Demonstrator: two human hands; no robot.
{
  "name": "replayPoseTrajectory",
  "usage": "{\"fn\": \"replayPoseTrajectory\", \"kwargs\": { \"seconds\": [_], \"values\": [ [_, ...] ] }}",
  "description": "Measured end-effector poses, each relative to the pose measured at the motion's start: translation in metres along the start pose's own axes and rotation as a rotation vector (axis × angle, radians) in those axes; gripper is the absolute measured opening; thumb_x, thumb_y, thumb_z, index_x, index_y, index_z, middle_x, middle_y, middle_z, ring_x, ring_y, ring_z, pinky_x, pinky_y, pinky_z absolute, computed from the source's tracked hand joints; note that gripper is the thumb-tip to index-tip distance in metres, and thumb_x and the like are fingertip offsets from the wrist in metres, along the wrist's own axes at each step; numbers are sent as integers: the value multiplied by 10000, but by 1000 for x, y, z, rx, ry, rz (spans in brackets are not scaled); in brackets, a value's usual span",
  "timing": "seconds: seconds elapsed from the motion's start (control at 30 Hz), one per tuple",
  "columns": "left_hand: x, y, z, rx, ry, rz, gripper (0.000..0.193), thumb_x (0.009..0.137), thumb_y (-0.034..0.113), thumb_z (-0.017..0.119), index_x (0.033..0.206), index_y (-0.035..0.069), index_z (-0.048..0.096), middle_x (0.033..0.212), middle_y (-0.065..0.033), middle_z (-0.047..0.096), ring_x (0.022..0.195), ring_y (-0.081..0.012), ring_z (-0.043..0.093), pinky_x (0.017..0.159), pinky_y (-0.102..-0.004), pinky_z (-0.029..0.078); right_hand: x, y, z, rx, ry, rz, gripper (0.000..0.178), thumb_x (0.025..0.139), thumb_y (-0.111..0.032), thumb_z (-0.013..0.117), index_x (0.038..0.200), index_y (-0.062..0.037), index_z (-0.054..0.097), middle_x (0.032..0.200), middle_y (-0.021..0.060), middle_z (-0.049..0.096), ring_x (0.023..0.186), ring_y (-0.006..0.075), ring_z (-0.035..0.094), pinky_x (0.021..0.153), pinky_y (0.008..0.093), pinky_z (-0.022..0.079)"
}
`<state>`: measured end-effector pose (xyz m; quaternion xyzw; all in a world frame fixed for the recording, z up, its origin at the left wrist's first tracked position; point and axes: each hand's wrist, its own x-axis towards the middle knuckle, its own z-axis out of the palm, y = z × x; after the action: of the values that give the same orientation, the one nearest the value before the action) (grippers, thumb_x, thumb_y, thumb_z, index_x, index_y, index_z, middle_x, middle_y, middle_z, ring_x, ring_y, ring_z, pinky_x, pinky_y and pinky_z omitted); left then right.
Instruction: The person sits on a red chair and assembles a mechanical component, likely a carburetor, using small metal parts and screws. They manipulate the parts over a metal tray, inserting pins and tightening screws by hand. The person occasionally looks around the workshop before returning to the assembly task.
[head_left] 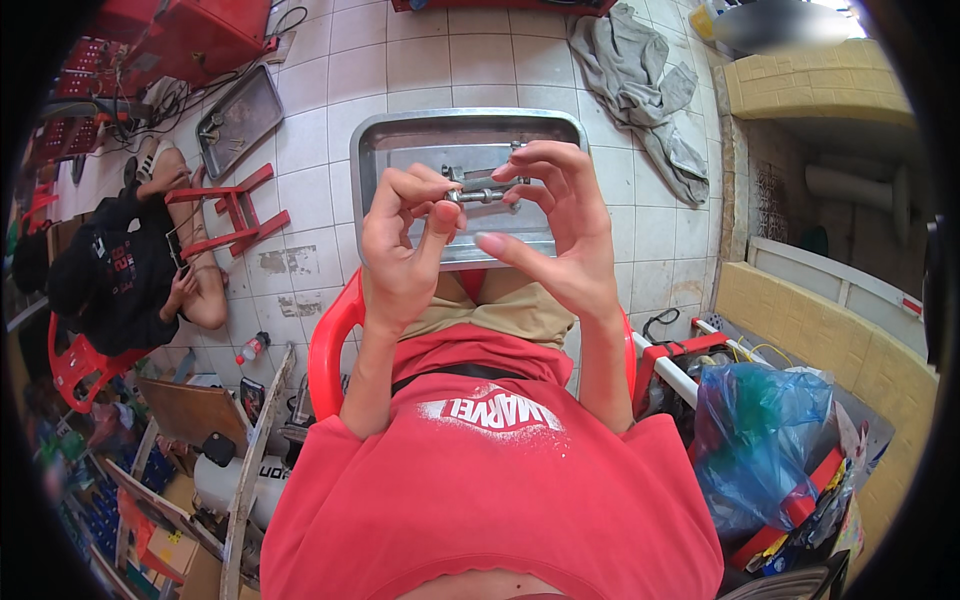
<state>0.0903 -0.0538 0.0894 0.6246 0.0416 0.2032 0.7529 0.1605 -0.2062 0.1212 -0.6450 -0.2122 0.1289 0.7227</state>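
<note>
My left hand pinches one end of a metal bolt with what look like nuts on its shaft. The bolt lies roughly level above a metal tray. My right hand is around the other end, its thumb and fingers spread apart; whether a fingertip touches the bolt I cannot tell. Behind the fingers, more metal hardware shows in the tray, partly hidden by my hands.
At the left a person in dark clothes sits by a small red stool and another tray. A grey cloth lies on the tiles at the far right. A blue plastic bag stands near right.
</note>
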Motion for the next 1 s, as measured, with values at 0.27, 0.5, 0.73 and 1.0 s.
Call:
{"fn": "replayPoseTrajectory", "kwargs": {
  "seconds": [0.27, 0.5, 0.73, 1.0],
  "values": [
    [-1, 0, 6, -73, -6, -18, 188, 1021, 141, 657, 1062, 9, 530, 959, -75, 593, 764, -114, 595, 661, -244, 484, 1, 24, -17, -282, -144, -146, 274, 892, -133, 787, 1125, -50, 669, 1186, 94, 570, 1080, 211, 600, 894, 336, 513],
    [3, -6, 6, -239, 52, -130, 200, 1065, 220, 589, 1066, 31, 526, 922, -59, 563, 713, -110, 556, 616, -261, 469, 4, 11, 0, -175, 93, -33, 188, 942, -179, 739, 1063, -45, 690, 1099, 92, 565, 1034, 219, 602, 860, 336, 512],
    [6, -12, 14, -243, 81, -259, 222, 1079, 245, 566, 1128, 30, 548, 841, -25, 578, 679, -105, 550, 604, -260, 456, 7, 38, -8, -482, 59, -173, 296, 884, -170, 795, 1136, -63, 682, 1112, 93, 546, 1004, 217, 586, 847, 342, 501],
    [7, -12, 12, -365, 161, -307, 213, 1072, 221, 584, 1094, 10, 576, 839, -39, 595, 659, -94, 541, 596, -239, 444, 12, 31, -3, -364, 58, -87, 417, 796, -166, 858, 1149, -52, 668, 1176, 85, 512, 1042, 211, 573, 833, 337, 500]
  ]
}}
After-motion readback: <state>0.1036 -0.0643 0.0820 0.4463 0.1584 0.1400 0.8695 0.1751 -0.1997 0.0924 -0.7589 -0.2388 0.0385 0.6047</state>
